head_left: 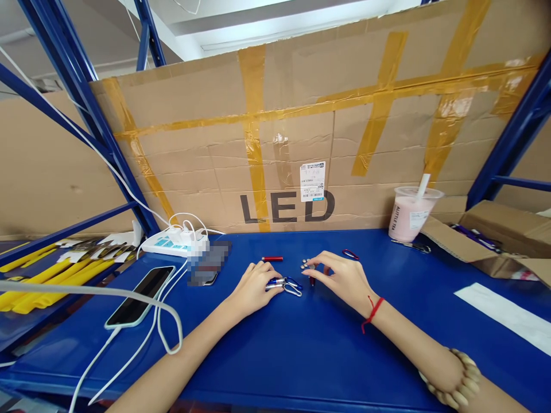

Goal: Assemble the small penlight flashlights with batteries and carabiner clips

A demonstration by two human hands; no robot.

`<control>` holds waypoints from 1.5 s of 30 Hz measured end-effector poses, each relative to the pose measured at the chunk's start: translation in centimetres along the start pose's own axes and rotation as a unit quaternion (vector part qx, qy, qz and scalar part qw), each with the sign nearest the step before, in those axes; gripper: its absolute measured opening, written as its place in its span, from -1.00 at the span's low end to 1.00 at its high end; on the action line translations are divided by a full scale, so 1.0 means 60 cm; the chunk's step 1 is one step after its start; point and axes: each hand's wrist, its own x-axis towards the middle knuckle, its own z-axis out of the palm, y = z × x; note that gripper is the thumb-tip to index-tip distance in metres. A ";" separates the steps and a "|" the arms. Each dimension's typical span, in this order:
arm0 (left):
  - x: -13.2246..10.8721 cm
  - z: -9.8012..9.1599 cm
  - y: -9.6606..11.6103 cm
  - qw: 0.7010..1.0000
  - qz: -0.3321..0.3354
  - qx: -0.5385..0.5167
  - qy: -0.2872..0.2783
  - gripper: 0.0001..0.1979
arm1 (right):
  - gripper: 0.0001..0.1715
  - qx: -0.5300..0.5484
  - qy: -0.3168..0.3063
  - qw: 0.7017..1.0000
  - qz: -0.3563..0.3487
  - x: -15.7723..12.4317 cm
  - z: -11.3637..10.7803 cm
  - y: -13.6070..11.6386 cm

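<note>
My left hand point(255, 287) lies low over the table, its fingers curled round small metal keychain flashlights point(275, 283), one blue and one silver. Their carabiner clips point(293, 285), blue and silver, stick out to the right of the thumb. My right hand point(340, 276) reaches in from the right with thumb and index finger pinched at a little group of silver button cells point(304, 261). Beneath its fingers a dark red tube point(312, 281) is partly hidden. Behind my left hand lies a red tube point(272, 258). A red carabiner clip point(350, 254) rests beyond my right hand.
A blue tabletop point(275, 355) meets a tall cardboard box point(206, 172). On the left are a phone point(140, 298), white cables, a power strip point(176, 242) and yellow-handled tools point(64, 281). On the right stand a pink drink cup point(411, 218) and an open carton point(495, 235).
</note>
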 end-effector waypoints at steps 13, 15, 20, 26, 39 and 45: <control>0.001 -0.001 0.000 0.999 0.001 0.002 0.036 -0.64 | -0.59 -0.013 -0.015 1.000 0.018 -0.002 0.004 0.006; 0.000 -0.004 0.004 0.999 -0.003 0.002 0.041 -0.66 | -0.64 -0.007 -0.023 1.000 0.019 -0.002 0.001 0.005; -0.001 -0.007 0.008 0.998 0.006 0.002 0.059 -0.73 | -0.66 0.001 -0.032 0.999 0.008 0.000 -0.003 0.003; -0.003 -0.004 0.012 0.997 0.005 -0.009 0.076 -0.71 | -0.65 -0.019 -0.033 0.999 -0.004 0.000 0.001 0.007; -0.004 -0.007 0.018 0.997 0.008 -0.008 0.077 -0.74 | -0.72 -0.015 -0.073 0.997 0.032 0.000 0.004 0.007; -0.003 -0.005 0.017 0.997 0.008 -0.012 0.074 -0.75 | -0.73 -0.012 -0.119 0.991 0.053 -0.002 0.006 0.010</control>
